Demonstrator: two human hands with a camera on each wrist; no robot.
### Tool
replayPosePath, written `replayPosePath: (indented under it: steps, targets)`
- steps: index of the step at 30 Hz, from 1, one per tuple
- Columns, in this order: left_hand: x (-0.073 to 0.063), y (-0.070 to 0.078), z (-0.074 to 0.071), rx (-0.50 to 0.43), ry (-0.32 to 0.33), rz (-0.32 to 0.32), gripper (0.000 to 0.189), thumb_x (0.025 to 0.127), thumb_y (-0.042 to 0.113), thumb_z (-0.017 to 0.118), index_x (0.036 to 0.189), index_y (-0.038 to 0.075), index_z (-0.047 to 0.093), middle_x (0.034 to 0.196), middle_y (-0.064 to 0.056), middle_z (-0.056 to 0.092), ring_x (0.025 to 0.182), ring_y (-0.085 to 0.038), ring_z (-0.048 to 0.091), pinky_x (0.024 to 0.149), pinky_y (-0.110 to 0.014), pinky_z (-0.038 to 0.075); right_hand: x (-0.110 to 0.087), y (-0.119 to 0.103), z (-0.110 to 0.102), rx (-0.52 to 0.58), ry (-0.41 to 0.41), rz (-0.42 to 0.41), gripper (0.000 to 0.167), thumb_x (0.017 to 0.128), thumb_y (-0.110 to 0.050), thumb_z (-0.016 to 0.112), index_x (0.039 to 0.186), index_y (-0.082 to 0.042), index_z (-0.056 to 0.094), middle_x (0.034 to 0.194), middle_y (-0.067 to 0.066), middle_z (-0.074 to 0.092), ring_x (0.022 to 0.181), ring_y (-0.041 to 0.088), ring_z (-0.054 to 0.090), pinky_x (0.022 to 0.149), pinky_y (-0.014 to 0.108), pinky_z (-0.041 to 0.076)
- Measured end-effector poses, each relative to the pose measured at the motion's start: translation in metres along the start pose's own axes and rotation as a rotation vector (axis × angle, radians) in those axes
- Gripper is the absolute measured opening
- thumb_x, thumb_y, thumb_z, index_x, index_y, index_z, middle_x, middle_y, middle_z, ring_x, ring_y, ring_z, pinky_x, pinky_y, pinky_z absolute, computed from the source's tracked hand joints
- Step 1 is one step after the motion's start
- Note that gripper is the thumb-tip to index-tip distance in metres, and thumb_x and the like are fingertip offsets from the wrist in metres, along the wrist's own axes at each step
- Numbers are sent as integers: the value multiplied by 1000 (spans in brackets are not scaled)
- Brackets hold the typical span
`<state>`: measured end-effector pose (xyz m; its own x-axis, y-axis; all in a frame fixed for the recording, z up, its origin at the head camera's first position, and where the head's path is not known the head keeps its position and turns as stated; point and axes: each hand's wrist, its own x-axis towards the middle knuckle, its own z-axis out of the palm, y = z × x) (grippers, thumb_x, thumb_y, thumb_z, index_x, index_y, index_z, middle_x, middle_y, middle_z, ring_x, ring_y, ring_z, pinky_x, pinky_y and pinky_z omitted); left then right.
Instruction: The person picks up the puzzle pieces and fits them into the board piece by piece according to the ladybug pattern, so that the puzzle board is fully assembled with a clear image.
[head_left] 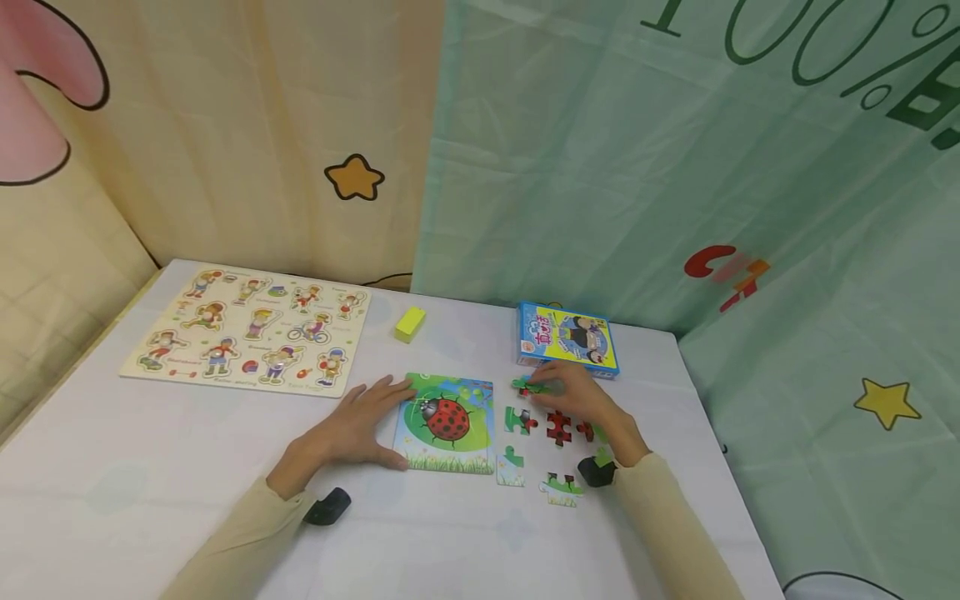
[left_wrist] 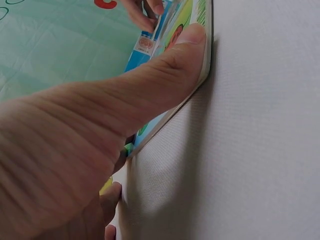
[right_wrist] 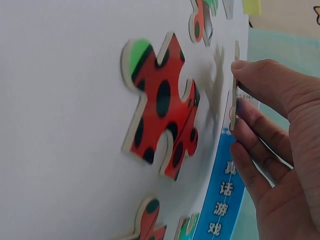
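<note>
A square ladybug puzzle board point(head_left: 447, 419) lies flat on the white table. My left hand point(head_left: 363, 429) rests at its left side, fingers spread, with the thumb point(left_wrist: 187, 42) on the board's near corner. To the right, my right hand point(head_left: 576, 393) pinches a puzzle piece point(right_wrist: 235, 87) between thumb and fingertips, its thin edge facing the right wrist camera. Around that hand lie several loose pieces: a red, black-spotted piece point(head_left: 558, 428), a green-and-red piece point(head_left: 516, 419), a grassy corner piece point(head_left: 511, 468) and a grassy edge piece point(head_left: 561, 490).
A blue and yellow box point(head_left: 567, 333) stands just beyond my right hand. A yellow block point(head_left: 410, 324) sits behind the board. At the far left lies a large wooden puzzle board with sports figures point(head_left: 251, 329). Curtains point(head_left: 555, 150) hang along the table's back edge.
</note>
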<state>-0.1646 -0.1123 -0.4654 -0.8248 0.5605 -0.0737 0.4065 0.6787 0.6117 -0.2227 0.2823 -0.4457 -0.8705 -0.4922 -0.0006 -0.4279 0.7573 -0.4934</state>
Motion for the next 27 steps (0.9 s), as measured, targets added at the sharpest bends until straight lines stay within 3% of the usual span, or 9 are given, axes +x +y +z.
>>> replayPosePath:
  steps: [16,23,27]
  targets:
    - [0,-2,1,13,5,10,106,68,53,87,153,10,40,163,-11,32,153,-42,17,121,-67,13,20,-31,13,-21,-46,-81,28,91,-23,75,115,-9,76,123,6,67,119,25,61,103,46,51]
    - [0,-3,2,12,3,15,106,69,53,87,153,9,40,163,-11,31,153,-42,17,121,-67,12,29,-50,17,-43,-53,-189,27,93,-22,72,116,-8,75,122,8,68,118,27,61,102,46,51]
    - [0,-3,2,9,1,17,106,69,53,87,153,9,39,164,-12,31,153,-42,16,122,-67,12,34,-55,23,-62,-58,-189,28,93,-24,72,117,-9,74,123,7,68,120,26,61,105,50,49]
